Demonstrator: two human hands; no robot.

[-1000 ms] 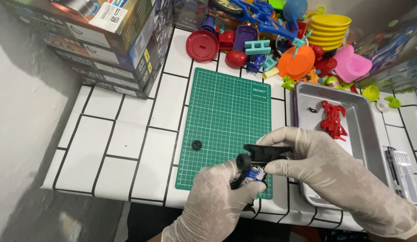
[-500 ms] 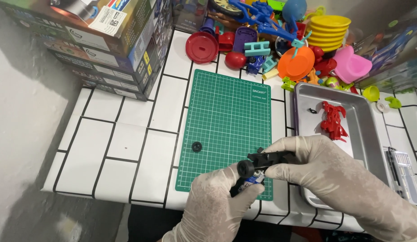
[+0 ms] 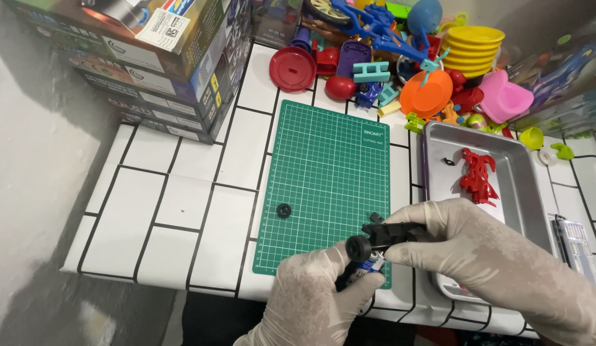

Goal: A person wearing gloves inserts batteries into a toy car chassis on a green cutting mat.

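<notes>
Black toy chassis [image 3: 391, 234] is gripped by both gloved hands.
One red figure [image 3: 477, 176] is held in the steel tray [image 3: 525, 192]; one loose wheel [image 3: 284, 210] is left on the mat [image 3: 330, 173].

1. Both hands wear pale, thin gloves and meet low in the view, at about 6 o'clock.
2. The left hand [image 3: 314, 298] rises from the bottom edge at 6 o'clock — back of the hand up, fingers curled inward into a closed grip, thumb pointing toward 1 o'clock.
3. The right hand [image 3: 464, 240] enters from 4 o'clock, its forearm running off the lower right corner.
4. Its fingers stretch toward 9 o'clock and pinch shut — thumb below, forefinger on top.
5. The fingertips of both hands sit just beside one another, nearly touching.
</notes>
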